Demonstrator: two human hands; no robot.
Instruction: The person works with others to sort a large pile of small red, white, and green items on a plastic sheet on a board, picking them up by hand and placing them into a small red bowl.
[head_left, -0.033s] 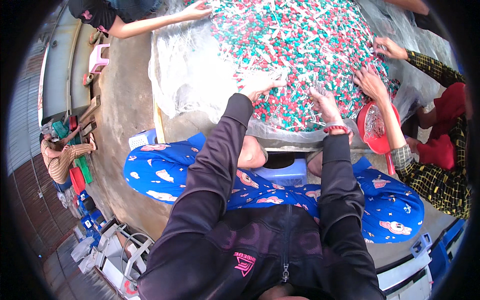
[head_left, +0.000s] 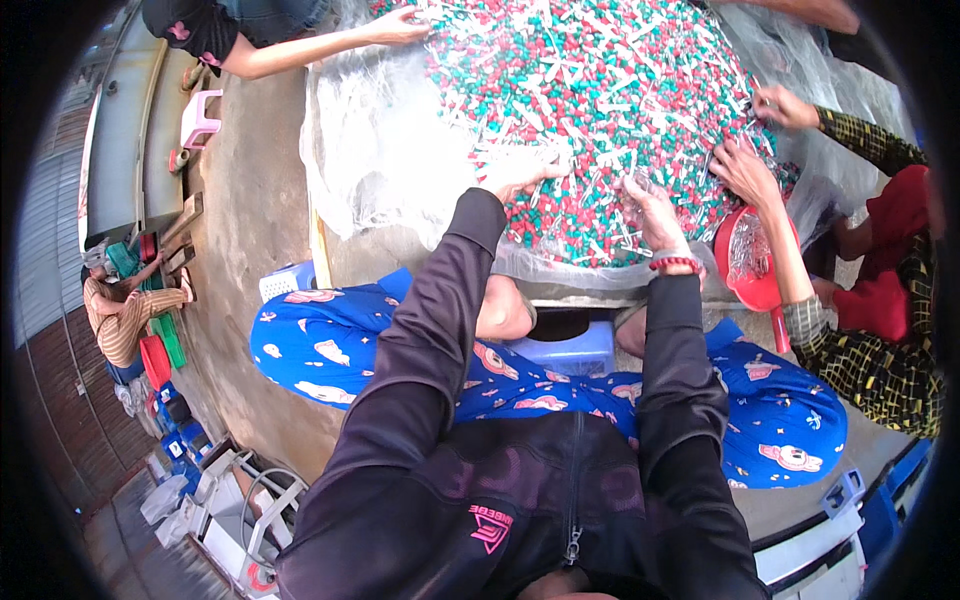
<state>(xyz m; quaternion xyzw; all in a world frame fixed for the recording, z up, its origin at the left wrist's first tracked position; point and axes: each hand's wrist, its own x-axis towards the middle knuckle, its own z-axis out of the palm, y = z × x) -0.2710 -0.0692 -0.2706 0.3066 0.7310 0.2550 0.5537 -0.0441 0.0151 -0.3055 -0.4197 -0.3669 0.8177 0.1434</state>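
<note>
person sits on a low blue stool [head_left: 572,352], knees apart in blue patterned trousers, black sleeves stretched fwd to a big heap of small plastic pieces [head_left: 600,90], red, green & white, spread on a clear plastic sheet [head_left: 380,160] on the ground. left hand [head_left: 522,178] lies at the near edge of the heap, fingers spread & curved down onto the pieces, looks open, touching them; can't tell if anything is pinched underneath. right hand [head_left: 648,205], red bead bracelet [head_left: 678,264] on the wrist, is also on the near edge, fingers bent round a few pieces, loosely closed on them as far as i can see. the 2 hands are near each other, both at the rim of the heap closest to the person. to the right another person in a yellow-black check sleeve has both hands in the heap, w/ a red scoop [head_left: 755,265] just beside, partly under the sheet edge. at top left a third person's bare arm [head_left: 310,45] reaches in, hand on the far-left edge of the heap. far left, someone in a striped top crouches by green & red crates [head_left: 160,350], well apart from the rest.
</note>
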